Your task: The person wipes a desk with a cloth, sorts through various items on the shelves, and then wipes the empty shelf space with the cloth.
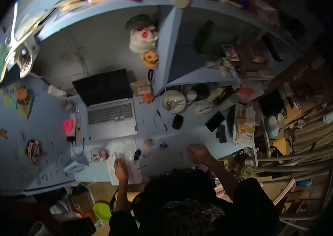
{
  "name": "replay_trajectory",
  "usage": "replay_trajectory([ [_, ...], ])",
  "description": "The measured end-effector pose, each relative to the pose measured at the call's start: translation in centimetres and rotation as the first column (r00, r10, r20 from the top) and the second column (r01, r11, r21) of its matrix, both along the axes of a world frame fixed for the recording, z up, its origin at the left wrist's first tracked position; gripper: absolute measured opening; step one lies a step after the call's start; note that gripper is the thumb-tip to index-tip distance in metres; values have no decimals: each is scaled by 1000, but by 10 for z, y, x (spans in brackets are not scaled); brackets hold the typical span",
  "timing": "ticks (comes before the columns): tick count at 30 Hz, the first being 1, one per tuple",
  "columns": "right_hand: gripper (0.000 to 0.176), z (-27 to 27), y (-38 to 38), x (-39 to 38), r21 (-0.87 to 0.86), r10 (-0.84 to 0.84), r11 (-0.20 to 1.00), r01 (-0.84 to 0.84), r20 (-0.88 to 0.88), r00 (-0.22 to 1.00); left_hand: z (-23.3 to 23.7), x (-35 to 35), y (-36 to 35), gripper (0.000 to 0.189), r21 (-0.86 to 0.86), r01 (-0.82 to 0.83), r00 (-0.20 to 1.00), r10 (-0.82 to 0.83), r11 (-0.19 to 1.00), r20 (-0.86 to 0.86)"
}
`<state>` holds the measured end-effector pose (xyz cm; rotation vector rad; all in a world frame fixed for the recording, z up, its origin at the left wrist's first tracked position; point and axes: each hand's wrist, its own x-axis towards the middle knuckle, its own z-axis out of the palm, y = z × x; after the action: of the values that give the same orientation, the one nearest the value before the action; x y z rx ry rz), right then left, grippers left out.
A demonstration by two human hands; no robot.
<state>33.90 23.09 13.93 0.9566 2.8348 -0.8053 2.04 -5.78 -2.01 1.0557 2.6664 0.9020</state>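
My left hand (121,170) rests over white paper (116,148) near the front edge of the blue desk, its fingers on or beside something pale and crumpled that I cannot make out. A clear object (129,156) and a small black item (137,153) lie just right of it. My right hand (198,154) is over the desk's front part, blurred, its fingers hard to tell. Between the hands sit a small dark blue crumpled piece (162,145) and a small pinkish item (148,142).
An open laptop (111,118) stands behind the paper. A bowl with utensils (173,101), a black mouse (178,122), a phone (215,121) and a stack of papers (244,128) are to the right. A shelf divider (170,47) rises at the back.
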Motion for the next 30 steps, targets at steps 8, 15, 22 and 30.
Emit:
replay_trajectory([
  [8, 23, 158, 123, -86, -108, -208, 975, 195, -760, 616, 73, 11, 32, 18, 72, 256, 959, -244, 964, -142],
  [15, 42, 168, 227, -185, 39, -269, 927, 372, -622, 736, 174, 36, 97, 23, 161, 503, 857, -464, 849, -226],
  [22, 43, 156, 243, -245, 226, -25, 934, 277, -730, 683, 222, 60, 149, 25, 257, 625, 772, -535, 737, -344],
  [30, 50, 151, 241, -248, 8, -146, 980, 199, -652, 744, 240, 80, 178, 33, 278, 714, 698, -621, 643, -356],
])
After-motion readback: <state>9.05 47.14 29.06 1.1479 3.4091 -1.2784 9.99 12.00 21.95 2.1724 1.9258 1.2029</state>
